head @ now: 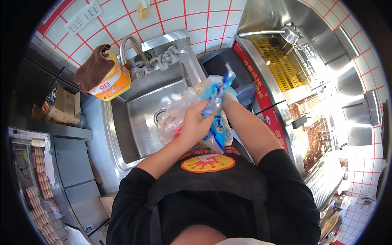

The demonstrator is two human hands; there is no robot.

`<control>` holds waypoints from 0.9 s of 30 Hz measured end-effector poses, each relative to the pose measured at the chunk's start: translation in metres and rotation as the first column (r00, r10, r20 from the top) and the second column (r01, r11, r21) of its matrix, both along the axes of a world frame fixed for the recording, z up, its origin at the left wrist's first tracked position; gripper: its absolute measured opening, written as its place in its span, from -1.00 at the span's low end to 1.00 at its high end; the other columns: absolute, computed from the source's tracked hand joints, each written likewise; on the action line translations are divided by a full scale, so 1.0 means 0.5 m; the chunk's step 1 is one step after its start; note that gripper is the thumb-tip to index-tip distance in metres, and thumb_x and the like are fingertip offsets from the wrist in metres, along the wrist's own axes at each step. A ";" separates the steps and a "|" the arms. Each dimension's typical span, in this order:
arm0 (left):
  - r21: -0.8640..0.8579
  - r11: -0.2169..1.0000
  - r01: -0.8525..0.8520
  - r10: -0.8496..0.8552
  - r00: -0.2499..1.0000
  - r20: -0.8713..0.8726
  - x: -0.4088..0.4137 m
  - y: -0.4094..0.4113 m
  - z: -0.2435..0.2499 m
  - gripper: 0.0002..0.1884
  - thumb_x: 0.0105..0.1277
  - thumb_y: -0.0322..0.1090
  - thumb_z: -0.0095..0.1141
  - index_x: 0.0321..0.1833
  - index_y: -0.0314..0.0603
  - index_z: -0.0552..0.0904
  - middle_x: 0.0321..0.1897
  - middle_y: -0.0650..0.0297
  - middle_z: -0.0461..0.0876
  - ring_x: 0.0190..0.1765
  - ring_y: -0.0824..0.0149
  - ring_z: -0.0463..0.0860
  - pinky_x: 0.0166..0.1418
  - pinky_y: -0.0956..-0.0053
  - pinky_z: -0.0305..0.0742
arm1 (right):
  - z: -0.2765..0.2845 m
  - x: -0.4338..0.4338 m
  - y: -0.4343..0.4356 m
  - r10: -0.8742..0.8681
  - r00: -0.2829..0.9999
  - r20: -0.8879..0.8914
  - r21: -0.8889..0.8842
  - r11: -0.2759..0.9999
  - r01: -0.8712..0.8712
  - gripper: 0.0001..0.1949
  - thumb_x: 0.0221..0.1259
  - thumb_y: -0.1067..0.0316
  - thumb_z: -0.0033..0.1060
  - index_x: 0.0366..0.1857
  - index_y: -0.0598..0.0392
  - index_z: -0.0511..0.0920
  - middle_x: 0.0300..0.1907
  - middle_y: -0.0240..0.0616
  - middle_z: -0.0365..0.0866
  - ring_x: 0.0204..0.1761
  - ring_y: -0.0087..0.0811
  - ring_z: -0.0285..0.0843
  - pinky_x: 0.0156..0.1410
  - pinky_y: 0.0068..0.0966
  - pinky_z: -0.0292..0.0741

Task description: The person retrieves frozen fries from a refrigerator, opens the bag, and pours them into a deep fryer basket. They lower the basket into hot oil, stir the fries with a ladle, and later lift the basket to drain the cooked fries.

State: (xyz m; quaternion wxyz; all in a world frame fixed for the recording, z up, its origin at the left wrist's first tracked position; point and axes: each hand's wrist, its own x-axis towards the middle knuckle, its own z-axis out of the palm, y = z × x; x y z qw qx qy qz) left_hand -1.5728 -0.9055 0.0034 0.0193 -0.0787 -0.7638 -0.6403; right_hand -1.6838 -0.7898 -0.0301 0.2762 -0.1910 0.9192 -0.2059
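My left hand (197, 124) grips a crumpled blue-and-clear plastic wrapper (216, 96) above the right edge of the steel sink (147, 104). My right hand (229, 98) is partly hidden behind that wrapper and translucent plastic; its fingers do not show. A bundle of clear plastic bags (171, 122) hangs around and below my left hand. Among them, against the front of my black apron (211, 180), is a blue printed packet (218, 130). Something red shows through the clear plastic beside my left wrist.
A faucet (131, 41) and a grey rag (168, 58) are at the sink's back rim. An orange-yellow tub (114, 81) with a brown cloth (95, 69) stands left. A dark bin (228, 65) sits right of the sink, beside fryers with a yellow basket (277, 61).
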 end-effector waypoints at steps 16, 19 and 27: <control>-0.067 0.997 0.045 -0.055 0.984 -0.171 0.005 0.006 -0.035 -0.81 0.25 -0.36 0.07 -0.18 -0.34 0.55 -0.48 0.13 0.58 -0.39 0.47 0.51 -0.27 0.51 0.42 | -0.052 -0.001 0.011 0.057 0.998 -0.002 -0.223 0.973 -0.056 -0.43 -0.01 0.02 0.21 0.13 0.00 0.39 -0.02 -0.02 0.52 0.01 -0.12 0.50 0.08 -0.37 0.42; 0.236 0.964 -0.121 0.122 0.992 0.009 -0.012 -0.025 -0.031 -0.76 0.25 -0.31 0.08 -0.11 -0.33 0.56 -0.47 0.20 0.62 -0.41 0.44 0.54 -0.28 0.52 0.42 | -0.082 0.000 0.009 0.088 0.996 -0.035 -0.273 0.958 -0.094 -0.43 0.00 0.02 0.20 0.14 -0.01 0.38 -0.02 -0.02 0.51 0.02 -0.12 0.50 0.08 -0.37 0.42; 0.267 0.922 -0.282 0.252 0.957 0.142 -0.013 -0.050 -0.045 -0.74 0.29 -0.27 0.08 -0.14 -0.36 0.57 -0.46 0.37 0.57 -0.40 0.60 0.42 -0.31 0.67 0.35 | -0.084 0.017 -0.041 -0.050 0.987 0.154 -0.060 0.996 0.060 -0.46 0.04 0.02 0.16 0.15 -0.08 0.37 -0.05 -0.04 0.54 -0.02 -0.12 0.52 0.05 -0.35 0.43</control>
